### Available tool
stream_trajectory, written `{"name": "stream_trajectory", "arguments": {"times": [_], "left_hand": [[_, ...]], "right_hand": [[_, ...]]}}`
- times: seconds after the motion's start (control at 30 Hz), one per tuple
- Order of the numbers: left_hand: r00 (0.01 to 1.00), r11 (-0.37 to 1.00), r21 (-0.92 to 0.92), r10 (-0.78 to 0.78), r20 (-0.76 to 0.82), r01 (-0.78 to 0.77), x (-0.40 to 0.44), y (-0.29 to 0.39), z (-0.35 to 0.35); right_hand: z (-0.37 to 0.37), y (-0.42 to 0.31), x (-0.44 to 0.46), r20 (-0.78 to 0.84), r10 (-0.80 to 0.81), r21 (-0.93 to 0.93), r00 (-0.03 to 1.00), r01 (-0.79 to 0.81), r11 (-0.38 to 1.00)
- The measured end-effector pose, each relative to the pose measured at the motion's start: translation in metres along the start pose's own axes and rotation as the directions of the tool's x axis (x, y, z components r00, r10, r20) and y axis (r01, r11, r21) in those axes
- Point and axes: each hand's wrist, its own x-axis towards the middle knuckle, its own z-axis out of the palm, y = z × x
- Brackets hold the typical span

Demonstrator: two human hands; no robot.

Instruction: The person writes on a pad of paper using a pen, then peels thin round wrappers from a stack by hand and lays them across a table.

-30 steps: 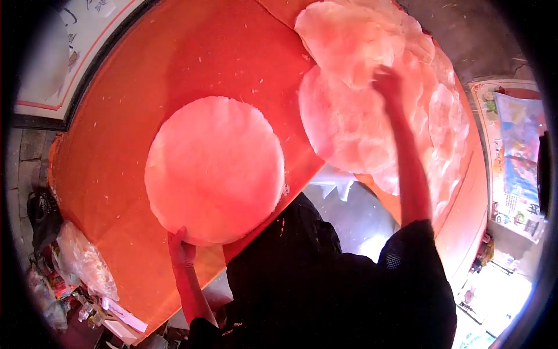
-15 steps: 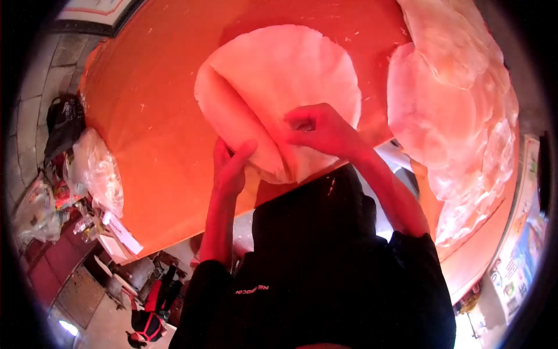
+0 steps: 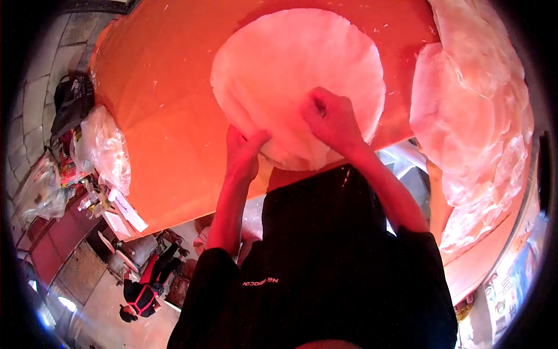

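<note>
A thin, round, pale sheet (image 3: 290,58) lies nearly flat on the orange-covered table, a shallow crease at its lower left. At its lower-left edge is my left hand (image 3: 244,151), closed, with the thumb over the edge and the other fingers partly hidden; it grips the sheet there. My right hand (image 3: 334,119) rests over the sheet's right half, closed, with thumb and fingertips pressed together. Whatever may be pinched between those fingertips is too small to make out. The red light blurs fine detail on the sheet.
A large heap of pale, translucent sheets (image 3: 471,116) covers the table's right side. Clear plastic bags (image 3: 104,148) and a black bag (image 3: 72,104) sit by the left edge of the orange table (image 3: 168,157). A person (image 3: 139,296) in dark clothing is at lower left.
The deep fold across the sheet's left part has opened out, leaving it almost flat. My right hand remains closed over the sheet. The whole view has shifted, so things appear further right and higher.
</note>
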Motion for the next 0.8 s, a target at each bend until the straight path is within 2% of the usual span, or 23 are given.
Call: {"name": "stream_trajectory", "arguments": {"times": [0.03, 0.1, 0.13, 0.2, 0.23, 0.27, 0.33, 0.4, 0.47, 0.5, 0.57, 0.63, 0.67, 0.7, 0.73, 0.77, 0.8], "left_hand": [[1.000, 1.000, -0.004, 0.015, -0.021, -0.015, 0.001, -0.002, -0.001], [0.999, 1.000, 0.024, -0.017, -0.031, 0.017, 0.003, -0.006, -0.004], [0.998, 0.998, 0.049, -0.045, -0.043, 0.047, 0.004, -0.007, -0.005], [0.994, 0.998, 0.061, 0.018, -0.108, -0.011, 0.005, -0.009, 0.001], [0.983, 0.995, 0.071, 0.076, -0.168, -0.065, 0.004, -0.009, 0.003], [0.983, 0.995, 0.071, 0.076, -0.165, -0.065, 0.003, -0.011, -0.005], [0.980, 0.995, -0.009, -0.096, -0.173, 0.096, 0.003, -0.021, -0.037], [0.974, 0.984, -0.041, -0.178, -0.140, 0.174, 0.002, -0.029, -0.065], [0.982, 0.977, -0.144, -0.173, -0.082, 0.160, 0.004, -0.039, -0.075], [0.986, 0.969, -0.206, -0.152, -0.066, 0.136, 0.005, -0.045, -0.077], [0.986, 0.963, -0.242, -0.144, -0.084, 0.120, 0.010, -0.071, -0.102], [0.974, 0.965, -0.211, -0.187, -0.129, 0.158, 0.018, -0.109, -0.142], [0.976, 0.963, -0.220, -0.184, -0.117, 0.155, 0.018, -0.104, -0.133], [0.963, 0.944, -0.250, -0.247, -0.110, 0.214, 0.016, -0.096, -0.125], [0.946, 0.922, -0.280, -0.307, -0.102, 0.269, 0.016, -0.090, -0.118], [0.949, 0.922, -0.284, -0.300, -0.094, 0.263, 0.016, -0.088, -0.115], [0.940, 0.916, -0.293, -0.319, -0.119, 0.274, 0.017, -0.086, -0.113]], "right_hand": [[0.006, -0.002, -0.003, -0.001, 0.000, 0.002, 1.000, 0.000, 1.000], [0.023, -0.004, -0.016, 0.063, -0.275, 0.045, 0.959, 0.273, 0.961], [0.023, 0.000, -0.014, 0.064, -0.272, 0.050, 0.960, 0.269, 0.962], [0.019, 0.001, -0.005, 0.063, -0.395, -0.078, 0.916, 0.399, 0.914], [0.003, -0.005, -0.003, 0.137, -0.222, -0.213, 0.965, 0.248, 0.945], [-0.002, 0.000, -0.002, 0.135, -0.222, -0.214, 0.966, 0.247, 0.945], [-0.020, 0.014, 0.005, 0.053, -0.091, -0.035, 0.994, 0.093, 0.995], [-0.055, 0.026, 0.012, -0.022, -0.052, -0.054, 0.998, 0.051, 0.997], [-0.109, 0.038, 0.014, -0.053, 0.105, 0.292, 0.993, -0.085, 0.953], [-0.151, 0.048, 0.012, -0.086, 0.101, 0.264, 0.991, -0.075, 0.962], [-0.236, 0.059, 0.006, -0.399, -0.130, -0.034, 0.907, 0.127, 0.991], [-0.288, -0.026, -0.006, -0.513, -0.073, 0.163, 0.855, 0.181, 0.970], [-0.319, -0.039, -0.004, -0.589, -0.084, 0.219, 0.804, 0.259, 0.941], [-0.343, -0.055, 0.003, -0.546, 0.131, 0.497, 0.828, 0.194, 0.846], [-0.353, -0.069, 0.014, -0.498, 0.222, 0.619, 0.838, 0.164, 0.768], [-0.360, -0.087, 0.026, -0.444, 0.311, 0.727, 0.840, 0.135, 0.673], [-0.357, -0.102, 0.041, -0.376, 0.113, 0.645, 0.920, 0.173, 0.744]]}}
